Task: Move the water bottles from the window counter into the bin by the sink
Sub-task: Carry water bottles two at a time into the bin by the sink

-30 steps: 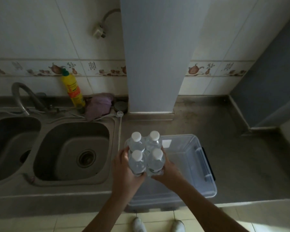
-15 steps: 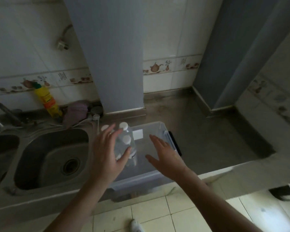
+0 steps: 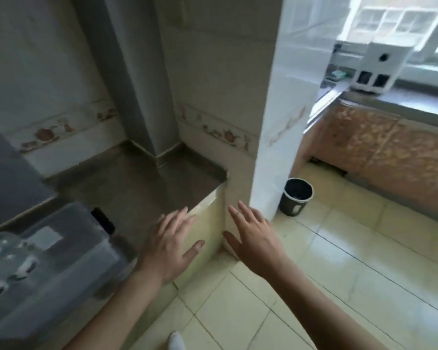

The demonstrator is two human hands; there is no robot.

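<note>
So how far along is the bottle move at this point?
Done: a cluster of white-capped bottles sits in the clear bin. In hand: nothing; left hand and right hand are open. Left: the blurred window counter shows no bottles I can make out.

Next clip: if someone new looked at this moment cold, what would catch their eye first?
Probably the two empty hands, left hand and right hand, spread open in mid-frame over the end of the steel counter. Next, the clear bin at the left edge, with blurred water bottles inside. Then the bright window at upper right, and a black wastebasket on the floor beside the white pillar.
</note>
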